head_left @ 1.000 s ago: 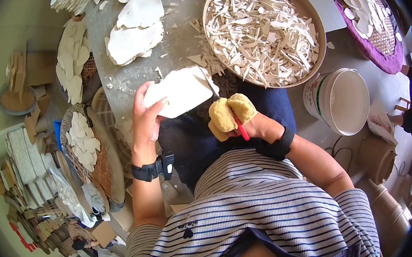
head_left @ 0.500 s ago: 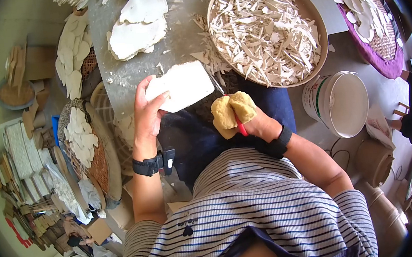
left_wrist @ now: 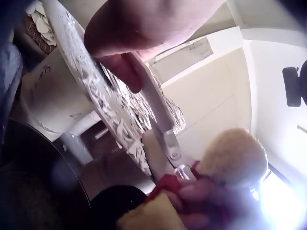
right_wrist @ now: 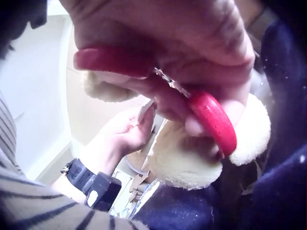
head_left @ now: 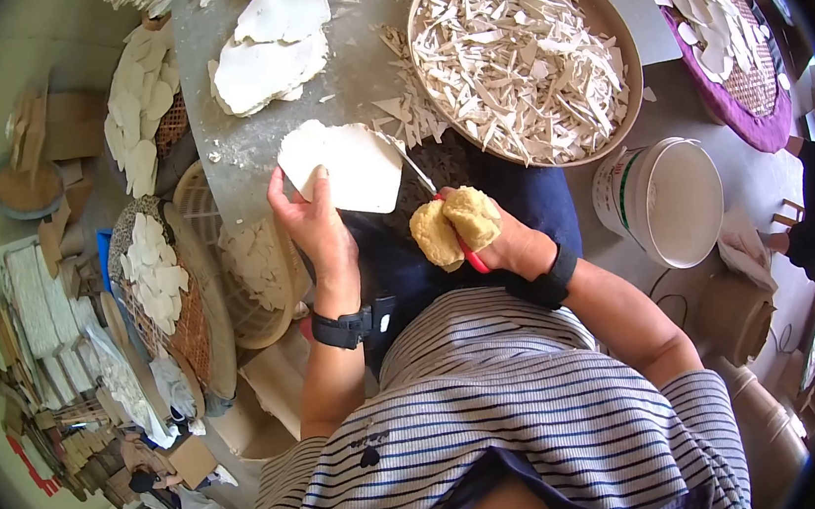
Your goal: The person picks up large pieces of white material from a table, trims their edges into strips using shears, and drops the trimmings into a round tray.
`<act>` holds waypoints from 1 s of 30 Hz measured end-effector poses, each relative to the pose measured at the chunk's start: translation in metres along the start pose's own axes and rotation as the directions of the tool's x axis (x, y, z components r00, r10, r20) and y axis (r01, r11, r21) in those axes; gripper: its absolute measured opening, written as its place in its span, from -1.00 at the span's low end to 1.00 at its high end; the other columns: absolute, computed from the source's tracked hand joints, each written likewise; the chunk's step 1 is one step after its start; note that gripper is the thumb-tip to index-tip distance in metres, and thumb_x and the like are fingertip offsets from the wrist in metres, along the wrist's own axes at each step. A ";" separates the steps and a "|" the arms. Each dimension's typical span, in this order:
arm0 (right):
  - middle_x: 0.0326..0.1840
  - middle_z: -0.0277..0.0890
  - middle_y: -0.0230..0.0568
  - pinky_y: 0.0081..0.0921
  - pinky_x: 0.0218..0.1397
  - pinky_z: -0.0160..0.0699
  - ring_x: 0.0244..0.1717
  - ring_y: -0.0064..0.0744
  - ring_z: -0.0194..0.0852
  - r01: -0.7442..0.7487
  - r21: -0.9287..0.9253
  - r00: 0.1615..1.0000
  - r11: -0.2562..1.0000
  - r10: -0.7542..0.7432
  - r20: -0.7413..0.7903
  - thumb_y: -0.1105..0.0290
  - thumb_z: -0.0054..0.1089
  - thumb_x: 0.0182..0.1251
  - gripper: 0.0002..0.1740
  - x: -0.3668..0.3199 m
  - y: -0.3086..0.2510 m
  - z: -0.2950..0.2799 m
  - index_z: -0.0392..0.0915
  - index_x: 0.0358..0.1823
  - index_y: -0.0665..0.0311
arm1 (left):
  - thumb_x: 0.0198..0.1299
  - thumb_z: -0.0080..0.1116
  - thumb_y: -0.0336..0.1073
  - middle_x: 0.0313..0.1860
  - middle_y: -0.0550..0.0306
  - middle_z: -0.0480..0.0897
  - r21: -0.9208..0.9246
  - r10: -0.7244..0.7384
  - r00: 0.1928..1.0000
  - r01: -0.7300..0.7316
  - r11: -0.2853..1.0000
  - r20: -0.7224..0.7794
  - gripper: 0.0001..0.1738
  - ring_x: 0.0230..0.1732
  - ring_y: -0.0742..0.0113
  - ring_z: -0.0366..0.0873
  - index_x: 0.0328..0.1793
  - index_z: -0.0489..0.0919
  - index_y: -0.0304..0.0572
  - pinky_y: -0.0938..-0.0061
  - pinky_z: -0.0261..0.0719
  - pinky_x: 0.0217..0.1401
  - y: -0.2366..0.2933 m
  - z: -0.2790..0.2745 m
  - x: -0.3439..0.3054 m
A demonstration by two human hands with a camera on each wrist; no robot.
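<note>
A flat white sheet (head_left: 344, 170) with several straight edges and a ragged upper-left side is held above the lap. My left hand (head_left: 321, 236) pinches its lower left, thumb on top and fingers underneath. In my right hand (head_left: 518, 246) are scissors (head_left: 417, 171) with red handles (right_wrist: 213, 120). Their blades point up and left, right at the sheet's right corner. Thick yellow sponge pads (head_left: 435, 236) wrap the fingers around the handles. The left wrist view shows the blades (left_wrist: 168, 143) meeting the sheet's edge close to the left fingers.
A round tray (head_left: 636, 81) full of white cut strips stands at the table's right edge. Larger white sheets (head_left: 269, 70) lie on the grey table (head_left: 358, 71), with loose scraps nearby. A white bucket (head_left: 685, 205) stands on the right. Baskets with white pieces (head_left: 156, 271) line the left.
The ragged right end of the sheet has come off, leaving a straight edge. My left hand has shifted right and turned the sheet clockwise; the right hand stays nearly in place.
</note>
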State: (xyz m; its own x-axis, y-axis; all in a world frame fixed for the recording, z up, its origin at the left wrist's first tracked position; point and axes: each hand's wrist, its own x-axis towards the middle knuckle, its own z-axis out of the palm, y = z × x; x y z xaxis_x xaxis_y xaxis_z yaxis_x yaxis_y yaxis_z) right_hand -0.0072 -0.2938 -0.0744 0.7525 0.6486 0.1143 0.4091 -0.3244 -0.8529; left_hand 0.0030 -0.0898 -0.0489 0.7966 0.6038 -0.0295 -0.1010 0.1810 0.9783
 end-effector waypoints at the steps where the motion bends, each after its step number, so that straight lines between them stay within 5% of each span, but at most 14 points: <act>1: -0.32 0.52 -0.15 -0.31 -0.13 0.52 -0.23 -0.07 0.49 0.125 -0.004 0.990 0.992 -0.125 -0.070 0.35 0.09 0.04 -0.83 -0.001 0.005 0.004 0.48 -0.33 0.22 | 0.09 0.11 -0.62 0.14 -0.06 0.43 -0.002 -0.014 0.999 0.014 1.000 0.043 -0.28 0.10 0.29 0.44 0.36 0.06 -0.29 0.44 0.41 0.19 -0.001 0.000 -0.002; 4: -0.34 0.52 -0.16 -0.32 -0.15 0.52 -0.25 -0.07 0.49 0.130 -0.037 0.991 0.991 -0.131 -0.037 0.34 0.10 0.04 -0.83 -0.004 0.008 0.008 0.48 -0.33 0.22 | 0.08 0.13 -0.61 0.21 -0.04 0.36 -0.002 -0.059 0.984 0.060 0.998 0.167 -0.20 0.16 0.28 0.39 0.41 -0.01 -0.28 0.43 0.39 0.21 -0.002 0.003 -0.003; 9: -0.28 0.51 -0.17 -0.39 -0.10 0.50 -0.20 -0.15 0.50 -0.107 0.351 0.994 0.930 0.100 0.037 0.43 0.17 0.09 -0.78 -0.006 0.015 0.024 0.47 -0.20 0.26 | 0.07 0.14 -0.61 0.25 -0.02 0.31 0.017 -0.030 0.989 0.028 0.999 0.145 -0.15 0.20 0.28 0.35 0.44 -0.05 -0.25 0.42 0.37 0.23 -0.008 0.003 0.002; 13: -0.30 0.51 -0.13 -0.28 -0.07 0.50 -0.22 -0.06 0.48 0.058 0.109 0.995 0.992 -0.049 -0.088 0.36 0.10 0.04 -0.77 -0.005 0.006 0.008 0.49 -0.25 0.26 | 0.06 0.15 -0.60 0.26 0.00 0.31 0.021 -0.042 0.987 0.040 0.999 0.156 -0.16 0.21 0.29 0.33 0.44 -0.03 -0.25 0.42 0.35 0.24 -0.008 0.009 0.000; 19: -0.31 0.50 -0.14 -0.30 -0.07 0.49 -0.20 -0.10 0.48 0.125 -0.078 0.989 0.989 -0.130 -0.071 0.34 0.13 0.02 -0.72 -0.009 0.014 0.009 0.49 -0.20 0.26 | 0.06 0.13 -0.59 0.26 0.02 0.31 0.073 -0.078 0.967 0.062 0.995 0.241 -0.18 0.23 0.30 0.31 0.44 0.00 -0.22 0.42 0.34 0.26 -0.006 0.008 -0.003; 22: -0.10 0.50 -0.16 -0.40 0.05 0.45 -0.07 -0.20 0.48 -0.004 0.071 0.999 0.997 0.001 0.041 0.39 0.21 0.15 -0.69 -0.012 0.020 0.015 0.46 -0.06 0.24 | 0.06 0.12 -0.60 0.26 0.03 0.30 0.059 -0.086 0.961 0.073 0.996 0.263 -0.18 0.24 0.31 0.30 0.44 0.01 -0.21 0.42 0.34 0.27 -0.005 0.010 -0.002; 25: -0.10 0.50 -0.16 -0.41 0.07 0.43 -0.05 -0.21 0.47 -0.057 0.122 0.995 0.991 0.046 0.087 0.39 0.21 0.15 -0.69 -0.009 0.007 0.004 0.46 -0.06 0.23 | 0.06 0.12 -0.60 0.27 0.04 0.29 0.065 -0.051 0.956 0.034 0.997 0.289 -0.18 0.24 0.32 0.30 0.44 0.01 -0.20 0.42 0.35 0.26 -0.004 0.009 0.000; 28: -0.21 0.55 -0.21 -0.33 -0.05 0.50 -0.13 -0.16 0.51 0.097 0.181 0.994 0.979 -0.085 -0.071 0.34 0.16 0.09 -0.76 -0.005 0.001 -0.002 0.52 -0.18 0.19 | 0.04 0.12 -0.58 0.28 0.04 0.28 0.140 -0.040 0.917 -0.018 0.990 0.396 -0.17 0.24 0.32 0.29 0.45 0.02 -0.19 0.42 0.37 0.25 0.004 0.011 0.001; 30: -0.21 0.55 -0.20 -0.33 -0.04 0.49 -0.13 -0.16 0.51 0.057 0.148 0.998 0.987 -0.055 -0.015 0.35 0.18 0.09 -0.75 0.000 0.003 -0.006 0.53 -0.17 0.19 | 0.03 0.13 -0.57 0.28 0.04 0.27 0.182 -0.067 0.891 -0.018 0.983 0.448 -0.16 0.24 0.32 0.29 0.45 0.02 -0.18 0.42 0.37 0.25 0.010 0.012 -0.001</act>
State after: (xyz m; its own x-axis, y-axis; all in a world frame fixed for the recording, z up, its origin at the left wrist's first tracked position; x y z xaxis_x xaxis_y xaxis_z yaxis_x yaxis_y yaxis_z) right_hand -0.0026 -0.2989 -0.0742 0.7363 0.6553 0.1686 0.3703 -0.1817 -0.9110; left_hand 0.0085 -0.0973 -0.0367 0.9840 0.1782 0.0006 -0.0052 0.0256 0.9997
